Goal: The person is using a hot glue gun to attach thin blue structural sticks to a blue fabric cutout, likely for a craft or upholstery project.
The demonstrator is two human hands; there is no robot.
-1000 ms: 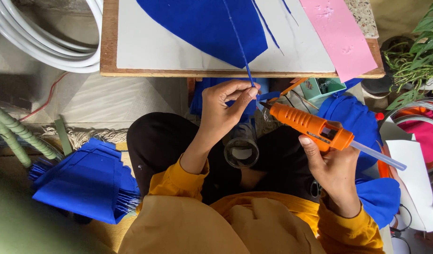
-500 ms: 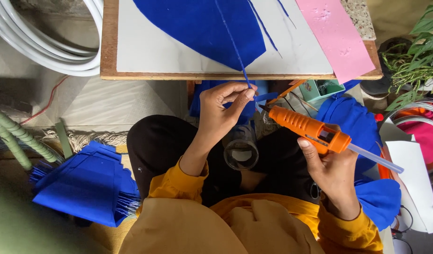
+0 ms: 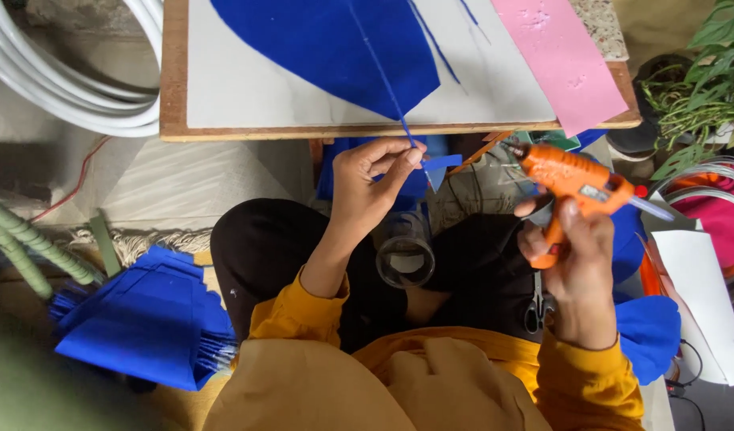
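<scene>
blue felt sheet (image 3: 327, 48) lies on the desk (image 3: 171, 80) beyond your hands, a pink strip (image 3: 562, 60) to its right. a fringed blue stack (image 3: 147, 319) sits on the floor out past your left hand. your right hand (image 3: 578, 275) grips the orange glue gun (image 3: 570, 179), which has swung up and away from the work. your left hand (image 3: 371, 183) pinches a small blue felt piece (image 3: 440, 165) on its thin strip, now clear of the nozzle, so the dab looks done.
</scene>
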